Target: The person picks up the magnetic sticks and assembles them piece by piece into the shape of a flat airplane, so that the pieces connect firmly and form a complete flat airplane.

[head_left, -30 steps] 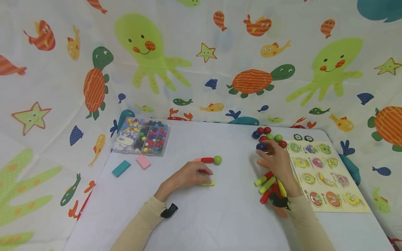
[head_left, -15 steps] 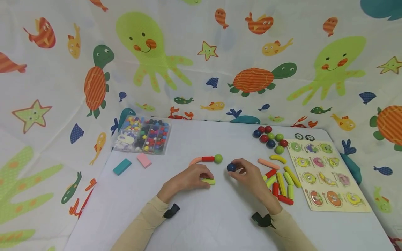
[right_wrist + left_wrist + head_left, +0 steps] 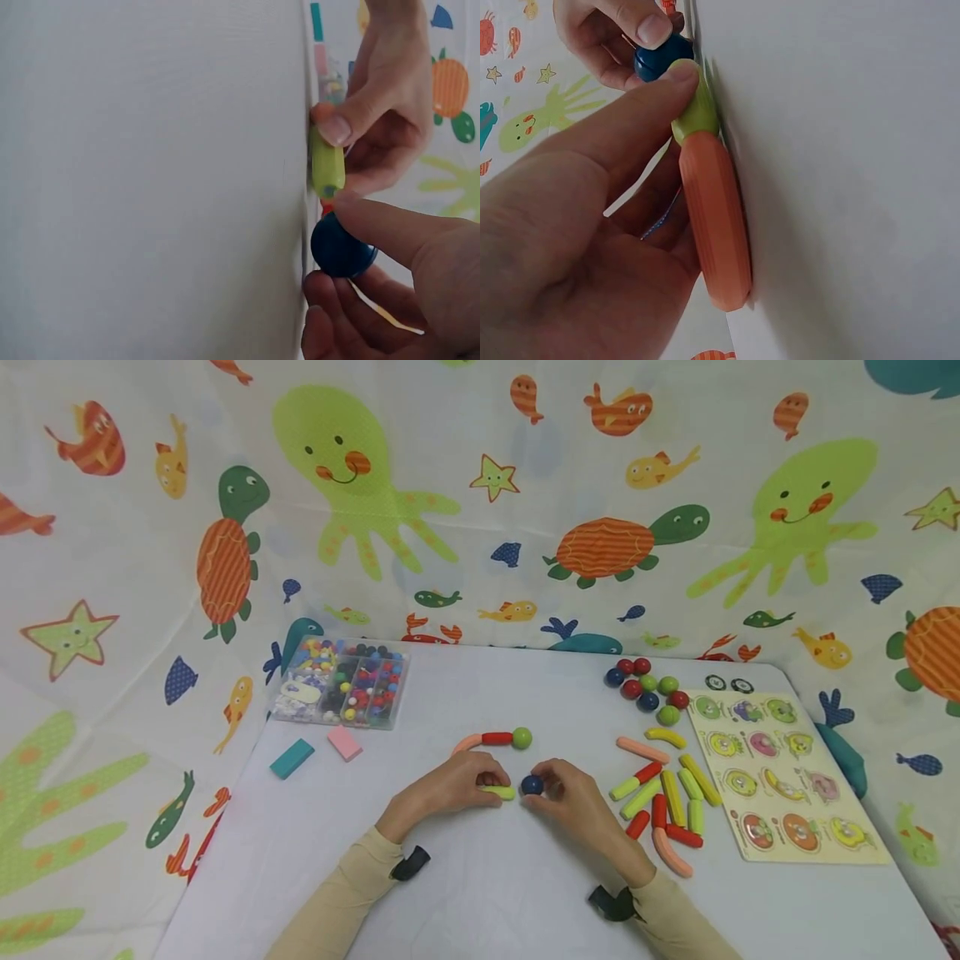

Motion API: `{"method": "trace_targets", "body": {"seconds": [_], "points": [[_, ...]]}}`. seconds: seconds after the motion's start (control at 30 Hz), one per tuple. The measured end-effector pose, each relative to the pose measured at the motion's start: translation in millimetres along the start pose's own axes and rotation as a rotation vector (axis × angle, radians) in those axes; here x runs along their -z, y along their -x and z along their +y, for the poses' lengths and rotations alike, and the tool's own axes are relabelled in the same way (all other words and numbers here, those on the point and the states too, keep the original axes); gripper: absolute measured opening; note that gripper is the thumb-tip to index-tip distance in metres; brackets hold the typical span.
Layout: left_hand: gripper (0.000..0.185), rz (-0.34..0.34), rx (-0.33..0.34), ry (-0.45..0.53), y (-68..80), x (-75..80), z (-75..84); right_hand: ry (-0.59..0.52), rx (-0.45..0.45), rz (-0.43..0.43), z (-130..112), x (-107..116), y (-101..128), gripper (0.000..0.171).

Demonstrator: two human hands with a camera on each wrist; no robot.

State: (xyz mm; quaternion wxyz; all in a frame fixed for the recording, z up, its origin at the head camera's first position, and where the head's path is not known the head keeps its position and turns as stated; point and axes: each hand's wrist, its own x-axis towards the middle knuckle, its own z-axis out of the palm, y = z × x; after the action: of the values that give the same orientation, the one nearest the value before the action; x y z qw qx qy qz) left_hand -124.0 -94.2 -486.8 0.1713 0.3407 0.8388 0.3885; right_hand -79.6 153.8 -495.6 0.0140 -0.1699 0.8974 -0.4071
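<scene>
A green rod [image 3: 498,792] is pinned on the desk [image 3: 480,893] by the left hand [image 3: 450,785], its fingers [image 3: 641,112] curled over it; in the head view only the rod's right tip is seen. An orange rod [image 3: 716,225] joined to it shows only in the left wrist view, being hidden under the hand from above. A blue ball [image 3: 532,785] is pinched by the right hand [image 3: 573,802], thumb and fingers [image 3: 375,225] closed round it, just beside the rod's tip; whether they touch cannot be made out.

Ball [image 3: 532,784] right of stick [image 3: 498,792]
</scene>
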Motion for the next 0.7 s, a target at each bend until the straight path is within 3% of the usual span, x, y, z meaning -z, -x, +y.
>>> {"method": "trace_targets", "body": {"seconds": [0.7], "points": [[0.021, -0.012, 0.007, 0.009, 0.6, 3.3, 2.9, -0.01, -0.003, -0.026, -4.5, -7.5, 0.6, 0.036]]}}
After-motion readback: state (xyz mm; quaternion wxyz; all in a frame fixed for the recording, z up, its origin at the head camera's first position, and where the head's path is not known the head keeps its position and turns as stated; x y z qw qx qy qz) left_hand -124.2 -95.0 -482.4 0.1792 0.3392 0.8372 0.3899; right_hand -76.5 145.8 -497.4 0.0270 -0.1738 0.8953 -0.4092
